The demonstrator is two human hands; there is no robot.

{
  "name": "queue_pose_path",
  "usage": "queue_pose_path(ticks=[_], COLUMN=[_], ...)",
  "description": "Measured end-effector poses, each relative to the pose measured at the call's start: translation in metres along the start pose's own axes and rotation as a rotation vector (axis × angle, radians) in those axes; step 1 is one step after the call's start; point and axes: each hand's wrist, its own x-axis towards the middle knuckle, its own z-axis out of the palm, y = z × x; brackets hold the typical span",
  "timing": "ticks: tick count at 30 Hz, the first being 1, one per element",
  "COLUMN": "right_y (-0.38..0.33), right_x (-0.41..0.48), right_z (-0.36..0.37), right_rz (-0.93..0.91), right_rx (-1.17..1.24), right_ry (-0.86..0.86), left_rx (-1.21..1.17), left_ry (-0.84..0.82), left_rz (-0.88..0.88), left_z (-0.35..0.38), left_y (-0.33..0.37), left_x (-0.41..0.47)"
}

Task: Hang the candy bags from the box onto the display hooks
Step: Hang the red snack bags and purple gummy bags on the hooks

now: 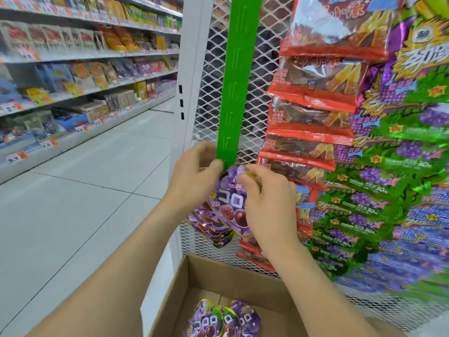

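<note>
A green hanging strip (237,76) runs down the white mesh panel. My left hand (194,173) pinches the strip's lower part. My right hand (264,198) pinches the top of a purple grape candy bag (230,200) and holds it against the strip. Several more purple bags (211,227) hang on the strip just below it. An open cardboard box (218,278) sits underneath, with purple candy bags (226,321) lying in its bottom.
Red-edged snack bags (313,113) hang in a column right of the strip, and purple-green bags (398,166) hang further right. A white post (188,81) frames the mesh panel. Stocked shelves (73,69) line the aisle on the left, above a tiled floor (73,203).
</note>
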Motion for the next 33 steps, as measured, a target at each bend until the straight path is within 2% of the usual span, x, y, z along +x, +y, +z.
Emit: queue_pose_path(ticks=[3, 9, 14, 24, 28, 33], right_y=[-0.013, -0.036, -0.042, -0.04, -0.04, -0.031], right_x=[-0.003, 0.0, 0.008, 0.008, 0.002, -0.008], right_z=[-0.004, -0.006, -0.007, -0.011, -0.01, -0.014], right_rz=[0.005, 0.052, 0.089, 0.094, 0.123, 0.077], right_rx=[0.082, 0.262, 0.295, 0.193, 0.136, -0.002], right_ry=[0.056, 0.234, 0.298, 0.248, 0.219, 0.078], left_rx=[-0.225, -0.456, -0.455, -0.44, -0.42, -0.142], left_ry=[-0.004, -0.099, -0.118, -0.112, -0.177, -0.18], left_rz=[-0.008, -0.083, -0.122, -0.09, -0.046, 0.081], left_z=[-0.002, -0.013, -0.011, -0.011, -0.011, -0.015], left_y=[0.011, 0.018, 0.028, 0.025, 0.026, 0.01], left_x=[-0.006, -0.003, -0.011, -0.017, -0.021, -0.024])
